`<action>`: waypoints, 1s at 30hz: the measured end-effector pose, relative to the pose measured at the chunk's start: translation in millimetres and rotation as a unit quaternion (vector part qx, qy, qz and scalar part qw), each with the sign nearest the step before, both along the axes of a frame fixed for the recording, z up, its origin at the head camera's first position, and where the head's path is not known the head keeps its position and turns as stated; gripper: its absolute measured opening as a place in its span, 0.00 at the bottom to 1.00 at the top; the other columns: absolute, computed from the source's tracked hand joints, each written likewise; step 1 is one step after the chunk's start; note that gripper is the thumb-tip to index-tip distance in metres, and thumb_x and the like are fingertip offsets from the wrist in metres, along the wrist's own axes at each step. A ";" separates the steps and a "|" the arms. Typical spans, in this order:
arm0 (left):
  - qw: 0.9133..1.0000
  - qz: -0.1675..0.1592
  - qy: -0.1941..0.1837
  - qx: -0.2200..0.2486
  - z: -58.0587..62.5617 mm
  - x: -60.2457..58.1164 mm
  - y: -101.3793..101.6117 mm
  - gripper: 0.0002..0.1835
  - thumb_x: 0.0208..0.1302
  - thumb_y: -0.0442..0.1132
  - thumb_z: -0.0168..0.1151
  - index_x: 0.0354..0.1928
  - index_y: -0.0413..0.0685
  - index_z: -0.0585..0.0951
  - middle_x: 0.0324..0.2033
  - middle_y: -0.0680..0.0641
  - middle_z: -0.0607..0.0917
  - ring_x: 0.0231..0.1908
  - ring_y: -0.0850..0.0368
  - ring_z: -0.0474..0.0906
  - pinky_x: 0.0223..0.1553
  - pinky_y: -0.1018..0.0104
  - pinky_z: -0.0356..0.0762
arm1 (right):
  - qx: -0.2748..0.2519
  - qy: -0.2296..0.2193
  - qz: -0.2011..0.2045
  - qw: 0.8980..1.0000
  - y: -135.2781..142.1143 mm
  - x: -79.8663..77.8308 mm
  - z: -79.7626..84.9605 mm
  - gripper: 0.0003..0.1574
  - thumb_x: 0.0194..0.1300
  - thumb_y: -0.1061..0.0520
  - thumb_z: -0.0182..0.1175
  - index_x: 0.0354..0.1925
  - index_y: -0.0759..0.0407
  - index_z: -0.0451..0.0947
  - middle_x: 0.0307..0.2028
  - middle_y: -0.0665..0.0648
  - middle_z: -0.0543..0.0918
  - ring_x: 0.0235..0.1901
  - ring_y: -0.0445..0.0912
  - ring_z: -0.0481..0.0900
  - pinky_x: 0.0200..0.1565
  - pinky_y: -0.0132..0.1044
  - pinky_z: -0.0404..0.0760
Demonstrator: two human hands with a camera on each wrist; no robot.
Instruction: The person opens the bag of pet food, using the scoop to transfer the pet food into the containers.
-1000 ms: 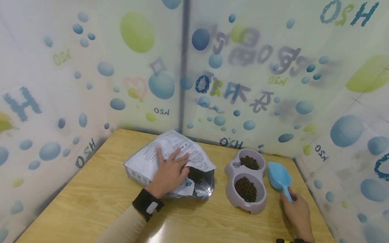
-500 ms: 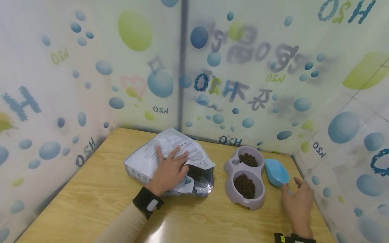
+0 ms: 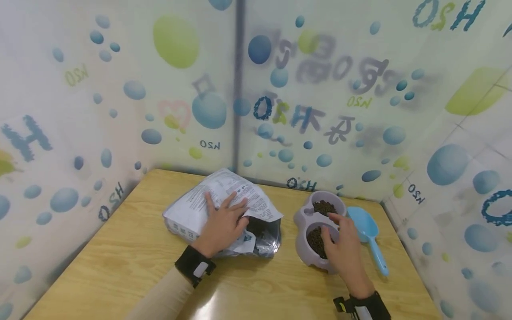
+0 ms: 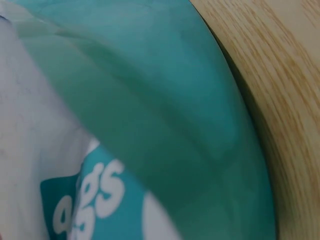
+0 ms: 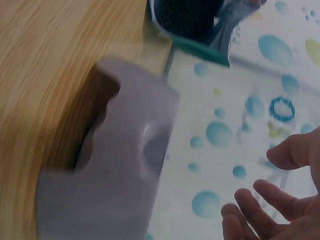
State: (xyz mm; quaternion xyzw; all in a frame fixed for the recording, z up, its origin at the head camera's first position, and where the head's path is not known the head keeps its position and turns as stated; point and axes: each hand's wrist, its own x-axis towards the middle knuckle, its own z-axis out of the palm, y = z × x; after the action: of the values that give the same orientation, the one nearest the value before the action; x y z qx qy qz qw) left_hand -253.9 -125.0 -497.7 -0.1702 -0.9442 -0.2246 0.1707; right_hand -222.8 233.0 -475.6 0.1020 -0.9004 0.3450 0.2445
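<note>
My left hand rests with spread fingers on the white pet food bag, which lies on its side. The bag's silvery mouth gapes toward the right, dark kibble inside. Up close, the left wrist view shows its teal side. My right hand hovers over the near part of a grey-purple double bowl, thumb and fingers apart and holding nothing. Brown kibble lies in both compartments, partly hidden by that hand. In the right wrist view the fingers are loosely bent beside the bowl's outer wall.
Just right of the bowl, a blue scoop lies on the wooden table, its handle pointing toward the front. Walls printed with bubbles stand close behind the table and along both sides.
My right hand has let go of the blue scoop, which now lies on the table, and has moved left over the bowl. The left hand has stayed on the bag.
</note>
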 end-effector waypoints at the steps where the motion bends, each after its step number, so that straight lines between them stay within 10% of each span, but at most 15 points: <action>1: 1.000 -0.001 -0.001 0.000 0.4 0.3 -0.1 0.27 0.86 0.53 0.53 0.71 0.48 0.90 0.80 0.47 0.84 0.92 0.37 0.63 0.82 0.09 0.11 | 0.002 -0.008 0.012 1.000 -6.7 -2.1 0.6 0.26 0.82 0.65 0.67 0.72 0.72 0.79 0.65 0.74 0.84 0.66 0.68 0.84 0.65 0.68 0.87; 14: 1.000 -0.001 -0.007 0.003 2.4 0.6 0.0 0.27 0.87 0.54 0.54 0.72 0.48 0.90 0.80 0.47 0.84 0.92 0.36 0.63 0.82 0.09 0.10 | -0.005 -0.163 0.080 0.983 -78.8 -40.3 0.9 0.25 0.89 0.51 0.65 0.70 0.68 0.83 0.61 0.67 0.93 0.58 0.58 0.94 0.62 0.57 0.95; 30: 1.000 -0.004 -0.007 0.003 3.4 1.4 -0.9 0.27 0.86 0.54 0.55 0.72 0.48 0.90 0.81 0.46 0.83 0.92 0.36 0.63 0.82 0.10 0.10 | -0.018 -0.202 0.075 0.976 -98.1 -63.3 -8.6 0.23 0.87 0.47 0.65 0.56 0.66 0.91 0.46 0.63 0.94 0.44 0.52 0.88 0.48 0.47 0.89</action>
State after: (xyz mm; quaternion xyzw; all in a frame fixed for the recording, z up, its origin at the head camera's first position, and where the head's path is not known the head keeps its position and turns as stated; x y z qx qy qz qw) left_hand -252.5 -126.0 -494.3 -0.1717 -0.9439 -0.2296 0.1637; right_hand -286.1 134.9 -484.3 0.0929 -0.9148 0.3917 0.0325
